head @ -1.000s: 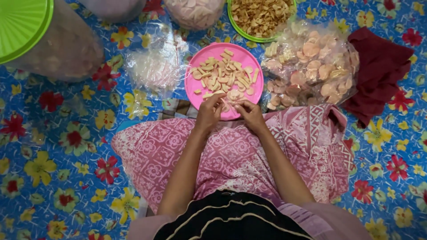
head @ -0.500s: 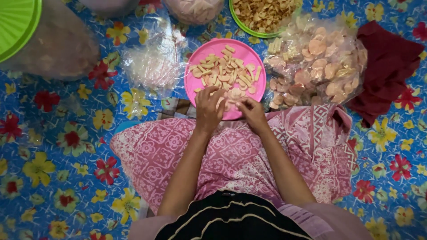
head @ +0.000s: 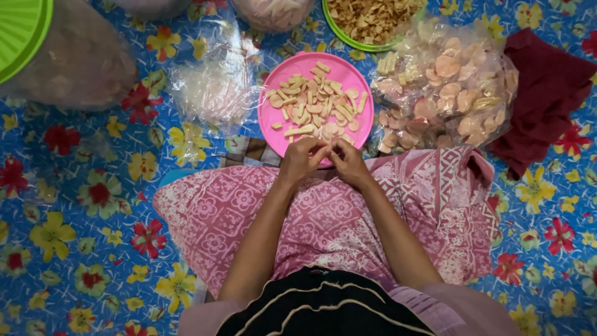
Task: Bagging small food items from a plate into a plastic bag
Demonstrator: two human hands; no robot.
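Observation:
A round pink plate (head: 273, 112) lies on the flowered mat and holds several pale, stick-shaped and round crackers (head: 314, 106). My left hand (head: 303, 161) and my right hand (head: 348, 163) meet at the plate's near rim, fingertips pinched together over a small pale piece. What exactly sits between the fingers is mostly hidden. Both forearms rest over a pink patterned cloth (head: 249, 211) on my lap.
A clear bag of pink and pale round crackers (head: 448, 93) lies right of the plate. An empty clear bag (head: 208, 93) lies left. A green bowl of fried pieces (head: 370, 18) is behind. A green lid on a big container (head: 22, 28), dark red cloth (head: 547, 93).
Both hands have drawn slightly back toward me along the plate's near rim and stay pinched together. The view has shifted a little.

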